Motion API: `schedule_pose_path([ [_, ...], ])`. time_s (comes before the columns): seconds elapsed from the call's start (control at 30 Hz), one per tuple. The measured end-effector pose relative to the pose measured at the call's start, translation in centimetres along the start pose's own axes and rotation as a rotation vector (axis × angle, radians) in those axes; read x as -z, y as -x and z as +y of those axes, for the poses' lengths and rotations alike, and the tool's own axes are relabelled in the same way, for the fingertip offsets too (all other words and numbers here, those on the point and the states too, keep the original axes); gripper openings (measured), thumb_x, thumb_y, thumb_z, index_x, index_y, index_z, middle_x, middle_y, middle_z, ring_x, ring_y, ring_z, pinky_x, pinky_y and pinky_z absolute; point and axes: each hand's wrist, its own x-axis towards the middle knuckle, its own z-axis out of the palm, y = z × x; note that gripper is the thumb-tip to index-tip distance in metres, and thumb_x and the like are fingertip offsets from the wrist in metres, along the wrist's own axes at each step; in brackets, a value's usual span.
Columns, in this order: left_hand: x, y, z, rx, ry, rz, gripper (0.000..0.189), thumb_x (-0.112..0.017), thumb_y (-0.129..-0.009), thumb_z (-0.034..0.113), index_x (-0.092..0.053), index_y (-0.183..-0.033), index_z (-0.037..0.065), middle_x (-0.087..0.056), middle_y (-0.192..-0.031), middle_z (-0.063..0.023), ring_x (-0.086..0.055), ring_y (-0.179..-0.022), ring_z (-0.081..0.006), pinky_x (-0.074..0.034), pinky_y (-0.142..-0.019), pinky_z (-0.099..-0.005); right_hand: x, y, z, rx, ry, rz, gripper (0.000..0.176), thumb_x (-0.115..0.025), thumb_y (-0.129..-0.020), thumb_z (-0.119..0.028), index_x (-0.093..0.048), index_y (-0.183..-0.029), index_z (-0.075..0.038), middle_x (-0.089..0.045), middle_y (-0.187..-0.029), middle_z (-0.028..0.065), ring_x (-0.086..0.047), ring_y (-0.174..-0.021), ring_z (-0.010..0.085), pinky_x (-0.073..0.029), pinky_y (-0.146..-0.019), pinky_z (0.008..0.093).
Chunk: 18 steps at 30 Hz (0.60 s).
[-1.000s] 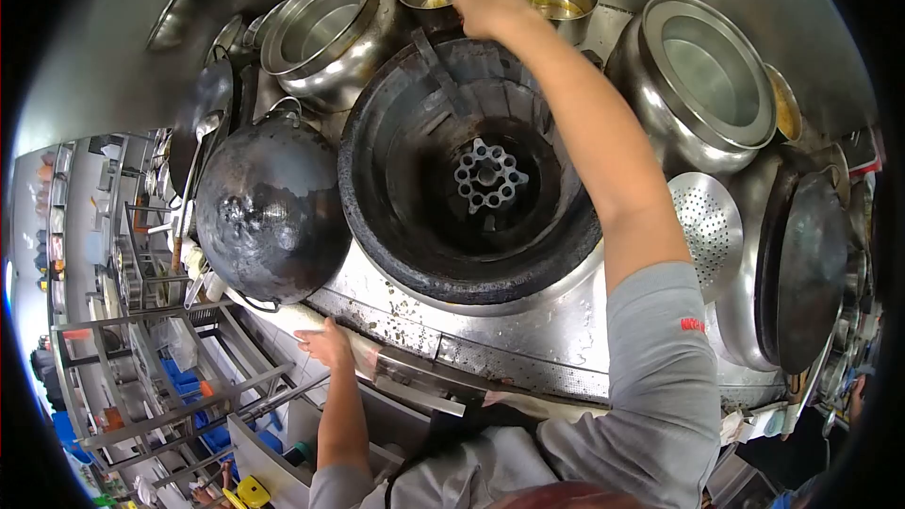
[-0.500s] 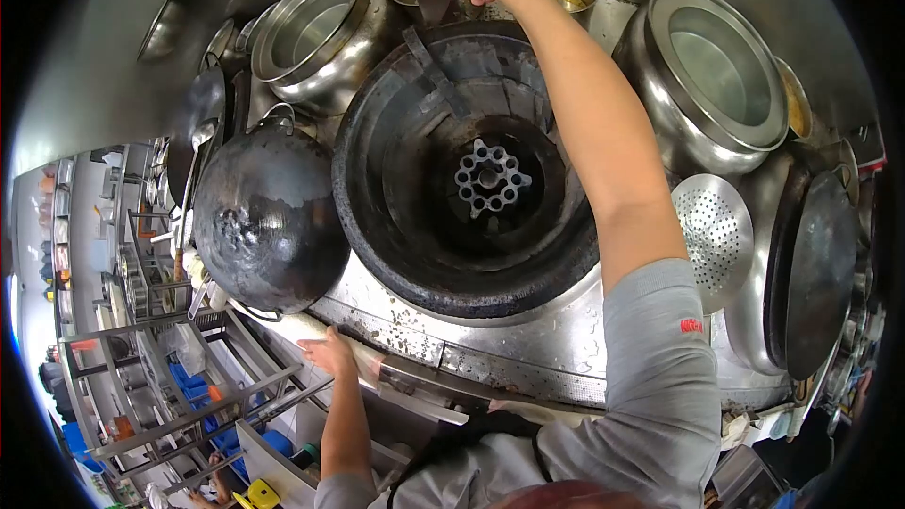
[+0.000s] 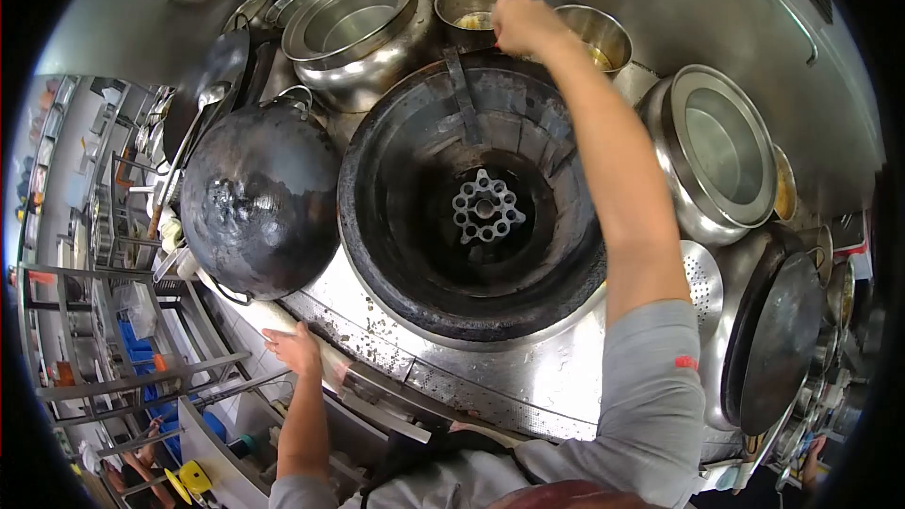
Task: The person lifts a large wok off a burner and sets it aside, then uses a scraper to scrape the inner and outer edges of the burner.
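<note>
My right hand point(image 3: 530, 26) is closed at the back rim of a round, blackened wok burner point(image 3: 377, 273). A bit of red shows at its fingers, but what it grips is mostly hidden. Down inside the burner sits a grey burner head point(image 3: 485, 208) with a ring of holes. My left hand point(image 3: 296, 349) rests with fingers apart on the pale front rail point(image 3: 335, 369) of the steel stove. Behind my right hand stand a small metal pot point(image 3: 471, 28) with some yellowish residue and another pot point(image 3: 603, 35) with yellow liquid.
An overturned black wok point(image 3: 259, 203) lies left of the burner. Large steel pots stand at the back left point(image 3: 377, 66) and right point(image 3: 674, 188). A perforated strainer point(image 3: 700, 287) and a dark wok point(image 3: 778, 339) are on the right. A metal rack point(image 3: 123, 320) stands lower left.
The view has shifted and turned slightly. My right hand has come from over the back pots to the burner's rear rim, and the dark flat piece below it no longer shows. My left hand stays on the rail.
</note>
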Motion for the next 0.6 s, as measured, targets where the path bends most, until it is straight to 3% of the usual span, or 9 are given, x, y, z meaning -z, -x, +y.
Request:
schedule_pose_path([
  [0.03,0.2,0.1,0.1,0.0,-0.002,-0.007,0.098,-0.07,-0.089,0.036,-0.013,-0.16,-0.001,-0.022,-0.16,-0.0344,-0.038,-0.14,-0.0502,-0.037,-0.115,-0.0514,-1.6,-0.6,-0.4,0.016,0.008,0.012,0.033,-0.071,-0.078,-0.013,-0.074,-0.109,-0.004,-0.072,-0.115,0.0222,-0.069,-0.112,0.0377,-0.055,-0.097,0.0474],
  [0.17,0.4,-0.1,0.1,0.024,-0.012,-0.052,0.099,-0.07,-0.088,0.037,-0.014,-0.16,0.0,-0.022,-0.163,-0.0282,-0.036,-0.144,-0.0463,-0.035,-0.116,-0.0501,-0.1,-1.0,-2.0,-0.061,-0.028,-0.022,0.028,-0.069,-0.08,-0.016,-0.075,-0.105,-0.005,-0.072,-0.113,0.022,-0.069,-0.111,0.0385,-0.055,-0.095,0.0489],
  [0.23,-2.1,-1.2,-2.0,-0.064,0.008,0.024,0.097,-0.07,-0.089,0.037,-0.016,-0.159,-0.003,-0.021,-0.164,-0.0267,-0.028,-0.15,-0.0401,-0.03,-0.12,-0.0468,0.9,-1.4,-0.7,0.062,-0.148,0.067,0.027,-0.079,-0.074,-0.027,-0.078,-0.097,-0.012,-0.075,-0.098,0.0127,-0.072,-0.092,0.0293,-0.056,-0.082,0.0446],
  [0.27,0.0,-0.2,-0.4,0.004,0.046,-0.023,0.097,-0.071,-0.088,0.037,-0.017,-0.158,-0.004,-0.021,-0.163,-0.0283,-0.025,-0.151,-0.0402,-0.03,-0.121,-0.046,-0.5,-2.2,0.4,0.092,-0.259,0.253,0.032,-0.084,-0.07,-0.033,-0.078,-0.094,-0.012,-0.075,-0.093,0.0106,-0.071,-0.086,0.0268,-0.056,-0.079,0.0424],
  [0.33,1.1,0.2,0.4,0.039,0.098,-0.039,0.099,-0.073,-0.085,0.033,-0.018,-0.158,-0.003,-0.02,-0.162,-0.032,-0.033,-0.145,-0.0462,-0.035,-0.117,-0.0486,-1.9,-2.8,0.4,-0.062,-0.61,0.39,0.033,-0.086,-0.072,-0.037,-0.078,-0.093,-0.012,-0.074,-0.082,0.0081,-0.069,-0.076,0.0221,-0.053,-0.076,0.0339],
  [0.4,1.4,0.3,0.5,0.041,0.086,-0.034,0.1,-0.073,-0.084,0.033,-0.016,-0.159,-0.001,-0.02,-0.162,-0.0314,-0.037,-0.141,-0.0471,-0.04,-0.113,-0.0508,-4.8,-3.1,-0.1,-0.104,-0.903,0.585,0.044,-0.084,-0.08,-0.046,-0.076,-0.089,-0.004,-0.07,-0.076,0.0031,-0.064,-0.072,0.0142,-0.052,-0.075,0.033],
  [0.43,1.2,0.2,0.4,0.039,0.07,-0.03,0.101,-0.073,-0.084,0.033,-0.015,-0.16,-0.001,-0.02,-0.162,-0.031,-0.038,-0.14,-0.0468,-0.04,-0.112,-0.0512,-6.4,-3.8,0.6,-0.158,-0.817,0.594,0.049,-0.082,-0.083,-0.048,-0.072,-0.092,-0.001,-0.068,-0.076,0.0023,-0.065,-0.073,0.0124,-0.054,-0.07,0.0335],
  [0.5,1.9,0.4,0.8,0.061,0.065,-0.075,0.101,-0.072,-0.085,0.033,-0.013,-0.16,0.001,-0.019,-0.163,-0.0301,-0.037,-0.141,-0.0463,-0.04,-0.112,-0.0508,-6.7,-3.3,-0.8,-0.272,-1.02,0.536,0.054,-0.08,-0.084,-0.051,-0.067,-0.099,0.0,-0.068,-0.079,0.0049,-0.067,-0.071,0.0142,-0.057,-0.063,0.0345],
  [0.6,0.3,-0.2,-0.1,0.029,0.048,-0.04,0.1,-0.072,-0.088,0.036,-0.013,-0.16,0.0,-0.017,-0.162,-0.0332,-0.035,-0.143,-0.0476,-0.038,-0.115,-0.0474,-3.0,-2.0,-2.0,-0.331,-0.857,0.46,0.053,-0.078,-0.086,-0.049,-0.062,-0.105,-0.002,-0.07,-0.086,0.0142,-0.071,-0.073,0.023,-0.058,-0.059,0.0386],
])
